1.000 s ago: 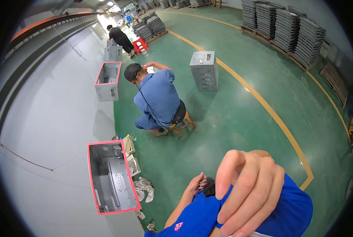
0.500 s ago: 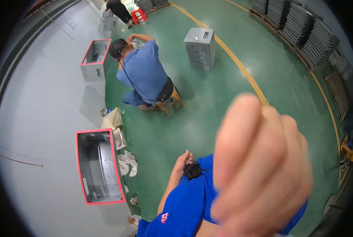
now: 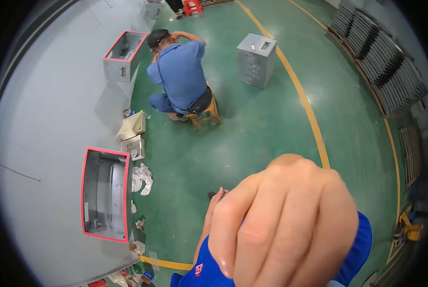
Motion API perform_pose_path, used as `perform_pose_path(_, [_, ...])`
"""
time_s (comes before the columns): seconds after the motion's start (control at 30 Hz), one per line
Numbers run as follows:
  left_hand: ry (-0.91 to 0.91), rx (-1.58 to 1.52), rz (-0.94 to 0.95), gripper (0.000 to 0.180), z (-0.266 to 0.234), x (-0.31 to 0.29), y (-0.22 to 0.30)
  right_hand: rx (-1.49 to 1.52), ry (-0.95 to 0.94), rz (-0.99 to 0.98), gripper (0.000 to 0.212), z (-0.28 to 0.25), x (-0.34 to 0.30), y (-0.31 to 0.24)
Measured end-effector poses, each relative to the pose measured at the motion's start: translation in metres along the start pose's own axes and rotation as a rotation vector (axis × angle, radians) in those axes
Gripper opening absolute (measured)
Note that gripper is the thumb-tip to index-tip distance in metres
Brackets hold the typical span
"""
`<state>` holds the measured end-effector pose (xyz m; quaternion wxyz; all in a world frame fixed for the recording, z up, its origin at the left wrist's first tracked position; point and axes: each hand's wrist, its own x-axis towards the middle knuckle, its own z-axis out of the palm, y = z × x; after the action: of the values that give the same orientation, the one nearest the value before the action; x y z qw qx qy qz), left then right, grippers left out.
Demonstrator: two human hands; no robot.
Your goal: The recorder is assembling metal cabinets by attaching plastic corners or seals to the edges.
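Note:
My right hand (image 3: 286, 225) is large and close in front of me, its back and fingers toward the view. The fingers are pressed together and curled, and whatever they may hold is hidden. Behind it, my left hand (image 3: 218, 198) is lower down beside my blue clothing (image 3: 209, 258). Its fingers look curled around something small that I cannot make out, and my right hand covers part of it. A dark shoe tip shows beside the left hand. Left of my hands lies a grey metal cabinet (image 3: 127, 201) with a red-edged open front.
A person in blue (image 3: 180, 76) sits on a wooden stool (image 3: 209, 115) ahead. Another red-edged cabinet (image 3: 123, 71) and a closed grey cabinet (image 3: 254, 67) stand nearby. Trays (image 3: 133, 148) and white gloves or rags (image 3: 142, 179) lie along the grey surface. Stacked panels (image 3: 386, 62) line the right.
My right hand has shifted left and down and turned its knuckles upward, now covering most of my left hand. The view has tilted, and the seated person appears farther up and right.

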<state>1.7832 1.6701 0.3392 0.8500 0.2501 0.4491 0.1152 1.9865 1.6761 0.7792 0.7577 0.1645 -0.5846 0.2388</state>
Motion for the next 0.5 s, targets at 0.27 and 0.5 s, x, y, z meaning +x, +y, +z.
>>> perform_pose_path(0.27, [-0.052, -0.155, -0.009, 0.035, 0.029, -0.026, 0.012, 0.255, -0.127, 0.297, 0.02, -0.004, -0.017, -0.007])
perform_pose_path(0.5, [-0.207, -0.084, 0.079, 0.039, 0.049, -0.044, 0.038, -0.556, -0.282, 0.819, 0.016, -0.047, -0.113, 0.007])
